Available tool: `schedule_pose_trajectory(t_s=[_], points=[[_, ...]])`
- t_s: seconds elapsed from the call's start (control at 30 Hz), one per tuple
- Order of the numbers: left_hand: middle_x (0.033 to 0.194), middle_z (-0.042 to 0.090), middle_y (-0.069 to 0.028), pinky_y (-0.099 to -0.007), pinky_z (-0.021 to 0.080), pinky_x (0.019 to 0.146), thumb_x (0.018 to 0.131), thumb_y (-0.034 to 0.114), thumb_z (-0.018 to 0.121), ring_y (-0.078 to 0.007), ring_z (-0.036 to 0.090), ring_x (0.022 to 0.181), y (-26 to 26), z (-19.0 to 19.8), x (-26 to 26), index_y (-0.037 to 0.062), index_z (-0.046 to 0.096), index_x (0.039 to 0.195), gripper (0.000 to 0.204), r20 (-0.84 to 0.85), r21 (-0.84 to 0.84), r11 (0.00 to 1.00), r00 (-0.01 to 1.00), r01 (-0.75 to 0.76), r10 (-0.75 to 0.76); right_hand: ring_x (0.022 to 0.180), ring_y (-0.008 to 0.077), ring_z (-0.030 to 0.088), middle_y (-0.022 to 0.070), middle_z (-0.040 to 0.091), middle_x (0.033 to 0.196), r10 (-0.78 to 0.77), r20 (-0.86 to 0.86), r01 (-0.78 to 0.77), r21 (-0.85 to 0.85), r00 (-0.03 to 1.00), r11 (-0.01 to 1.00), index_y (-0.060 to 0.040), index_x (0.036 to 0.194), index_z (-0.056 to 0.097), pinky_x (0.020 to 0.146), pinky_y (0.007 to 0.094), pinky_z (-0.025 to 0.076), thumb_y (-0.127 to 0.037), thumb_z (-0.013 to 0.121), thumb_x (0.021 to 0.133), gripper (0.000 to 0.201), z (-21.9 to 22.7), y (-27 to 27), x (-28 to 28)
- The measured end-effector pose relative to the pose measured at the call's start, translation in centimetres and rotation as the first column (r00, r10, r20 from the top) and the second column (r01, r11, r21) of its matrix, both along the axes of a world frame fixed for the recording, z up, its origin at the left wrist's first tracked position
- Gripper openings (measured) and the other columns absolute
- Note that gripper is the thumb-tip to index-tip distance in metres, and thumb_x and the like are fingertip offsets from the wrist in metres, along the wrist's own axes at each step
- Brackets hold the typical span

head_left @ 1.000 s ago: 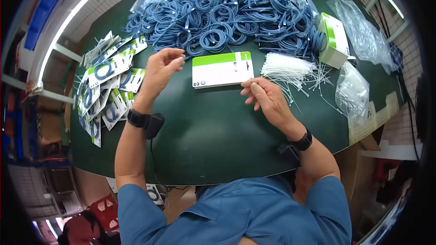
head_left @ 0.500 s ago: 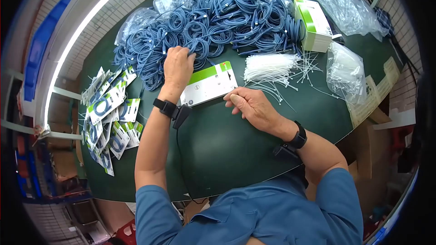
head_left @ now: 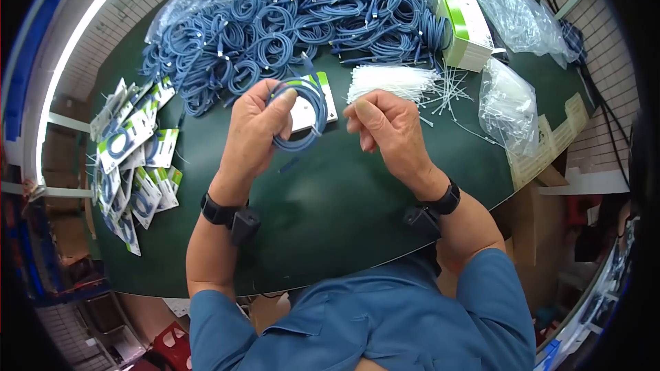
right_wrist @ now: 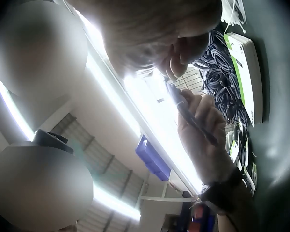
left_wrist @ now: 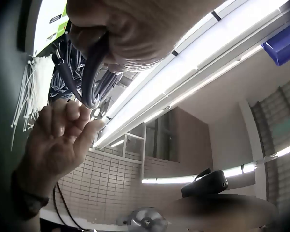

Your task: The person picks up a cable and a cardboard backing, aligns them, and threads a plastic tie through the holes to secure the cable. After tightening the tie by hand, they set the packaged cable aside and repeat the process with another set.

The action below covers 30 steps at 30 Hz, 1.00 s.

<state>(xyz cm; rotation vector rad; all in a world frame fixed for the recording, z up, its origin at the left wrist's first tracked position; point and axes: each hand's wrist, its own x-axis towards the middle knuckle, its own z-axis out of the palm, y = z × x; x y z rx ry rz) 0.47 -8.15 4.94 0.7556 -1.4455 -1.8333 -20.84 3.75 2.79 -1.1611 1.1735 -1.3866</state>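
A coil of blue cable point(head_left: 320, 115) hangs from my left hand point(head_left: 251, 130), pinched between thumb and fingers over the table. Behind the coil lies a stack of white and green cards point(head_left: 331, 99), partly covered by hand and cable. My right hand point(head_left: 388, 127) hovers right of the coil, fingers loosely curled, with nothing visible in it. In the left wrist view, the right hand point(left_wrist: 58, 140) is just below the dark cable loops point(left_wrist: 92, 77). The right wrist view shows the left hand point(right_wrist: 203, 130) with the cable across it.
A large heap of blue cable coils point(head_left: 275, 20) fills the back. Carded cables point(head_left: 127, 144) are piled at left. White cable ties point(head_left: 388, 82), a bag of ties point(head_left: 509, 110), a green and white box point(head_left: 467, 27) and a clear plastic bag point(head_left: 512, 10) lie at right.
My left hand reached to the cable heap, then came back toward me with a cable coil. The right hand has lifted from beside the card stack and stays near it.
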Motion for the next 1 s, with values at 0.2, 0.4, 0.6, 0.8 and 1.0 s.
schedule_pose_trajectory(t_s=[0.2, 0.4, 0.6, 0.8, 1.0], points=[[0.067, 0.05, 0.0045, -0.0203, 0.035, 0.052, 0.104, 0.023, 0.067, -0.005, 0.045, 0.055, 3.5, -1.2, -0.8, 0.0019, 0.062, 0.103, 0.021, 0.003, 0.072, 0.995, 0.998, 0.069, -0.069, 0.06, 0.0053, 0.061, 0.0063, 0.074, 0.09, 0.066, -0.03, -0.065, 0.045, 0.997, 0.997, 0.0022, 0.116, 0.068, 0.053, 0.0195, 0.048, -0.03, 0.06, 0.108, 0.034, 0.7, 0.4, 1.6], [0.079, 0.063, 0.0011, -0.0191, 0.04, 0.054, 0.102, 0.026, 0.069, -0.0028, 0.053, 0.061, 3.9, -1.2, 0.1, 0.0015, 0.066, 0.105, 0.025, 0.132, -0.011, 0.996, 0.988, 0.085, -0.082, 0.059, 0.0052, 0.06, 0.0077, 0.075, 0.093, 0.101, -0.014, -0.1, 0.087, 0.995, 0.991, 0.0028, 0.12, 0.067, 0.052, 0.019, 0.048, -0.026, 0.061, 0.107, 0.032, 0.8, 0.7, 1.9], [0.084, 0.069, -0.0028, -0.0218, 0.048, 0.062, 0.1, 0.022, 0.071, -0.0065, 0.06, 0.069, 4.7, 1.0, 0.2, -0.0024, 0.067, 0.112, 0.027, 0.266, -0.202, 0.979, 0.963, 0.017, 0.038, 0.055, 0.0046, 0.058, 0.0089, 0.075, 0.094, 0.118, 0.128, -0.134, 0.127, 0.985, 0.983, 0.0028, 0.121, 0.066, 0.05, 0.0179, 0.046, -0.021, 0.059, 0.108, 0.028, 0.4, 0.5, 2.0], [0.091, 0.075, -0.0068, -0.0271, 0.054, 0.072, 0.099, 0.011, 0.07, -0.0123, 0.068, 0.078, 4.8, 1.1, 0.0, -0.0004, 0.067, 0.125, 0.029, 0.266, -0.417, 0.909, 0.956, -0.002, 0.125, 0.053, 0.0041, 0.055, 0.0098, 0.074, 0.095, 0.127, 0.259, -0.169, 0.15, 0.958, 0.974, 0.0025, 0.123, 0.065, 0.049, 0.0176, 0.045, -0.018, 0.056, 0.109, 0.026, -0.1, 0.2, 2.0], [0.089, 0.074, -0.0086, -0.0287, 0.054, 0.074, 0.099, 0.007, 0.069, -0.0143, 0.069, 0.079, 4.4, -0.4, -0.1, 0.0023, 0.067, 0.126, 0.027, 0.255, -0.573, 0.818, 0.939, -0.047, 0.232, 0.057, 0.0047, 0.057, 0.0088, 0.073, 0.095, 0.178, 0.377, -0.239, 0.12, 0.909, 0.963, 0.0012, 0.126, 0.065, 0.053, 0.0184, 0.046, -0.018, 0.057, 0.108, 0.027, 0.2, -0.1, 2.2]])
